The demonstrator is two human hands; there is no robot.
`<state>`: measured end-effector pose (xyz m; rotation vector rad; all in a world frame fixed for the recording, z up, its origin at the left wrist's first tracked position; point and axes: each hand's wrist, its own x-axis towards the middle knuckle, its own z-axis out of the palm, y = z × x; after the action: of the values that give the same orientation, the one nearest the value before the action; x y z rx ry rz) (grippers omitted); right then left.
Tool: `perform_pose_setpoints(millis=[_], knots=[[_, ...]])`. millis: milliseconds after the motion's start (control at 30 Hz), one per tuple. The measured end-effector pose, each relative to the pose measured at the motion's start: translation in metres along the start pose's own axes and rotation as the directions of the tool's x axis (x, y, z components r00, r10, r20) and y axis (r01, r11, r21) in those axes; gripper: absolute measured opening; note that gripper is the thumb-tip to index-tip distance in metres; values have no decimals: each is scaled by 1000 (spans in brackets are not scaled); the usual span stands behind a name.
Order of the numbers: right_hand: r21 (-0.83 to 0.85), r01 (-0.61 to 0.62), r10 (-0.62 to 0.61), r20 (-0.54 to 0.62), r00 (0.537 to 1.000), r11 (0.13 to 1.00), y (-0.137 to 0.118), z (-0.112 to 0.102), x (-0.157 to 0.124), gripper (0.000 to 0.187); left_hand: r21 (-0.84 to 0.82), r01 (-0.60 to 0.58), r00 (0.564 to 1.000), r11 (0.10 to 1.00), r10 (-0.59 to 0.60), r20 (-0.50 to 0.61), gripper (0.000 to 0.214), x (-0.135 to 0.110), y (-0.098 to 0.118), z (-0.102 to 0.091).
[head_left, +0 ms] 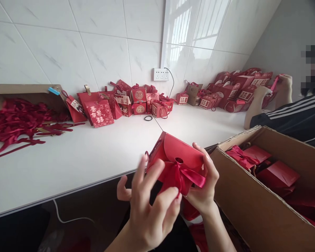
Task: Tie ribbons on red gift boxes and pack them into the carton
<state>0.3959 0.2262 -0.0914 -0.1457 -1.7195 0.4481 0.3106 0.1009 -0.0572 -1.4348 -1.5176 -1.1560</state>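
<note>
A red gift box [183,152] with a rounded flap and a dark twisted cord at its left side is held up in front of the table edge. My right hand [207,185] grips its right side, fingers behind and along the edge. A crimson satin ribbon [193,176] is tied in a bow below the small hole in the flap. At the lower front of the box, my left hand [152,206] pinches the ribbon's tail between thumb and forefinger, while its other fingers stand spread apart.
Loose red ribbons [18,120] spill from a carton at left. Finished-looking red boxes [139,98] line the wall below a power strip [161,74]. At right, an open cardboard box [252,189] holds more red boxes. A co-worker's hands [283,84] hold something pink.
</note>
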Motion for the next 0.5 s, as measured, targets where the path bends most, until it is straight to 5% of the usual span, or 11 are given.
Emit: perform_pose_setpoints(millis=[200, 400, 500], knots=[[8, -5, 5, -23, 1000, 1000, -3, -2, -2, 78, -158, -86, 996, 984, 89, 18, 6, 9, 5, -6], [-8, -3, 3, 2, 1000, 1000, -3, -5, 1, 79, -25, 58, 995, 998, -56, 78, 10, 2, 10, -1], [11, -5, 5, -21, 1000, 1000, -3, -5, 1, 79, 5, 34, 997, 999, -34, 64, 8, -1, 8, -1]])
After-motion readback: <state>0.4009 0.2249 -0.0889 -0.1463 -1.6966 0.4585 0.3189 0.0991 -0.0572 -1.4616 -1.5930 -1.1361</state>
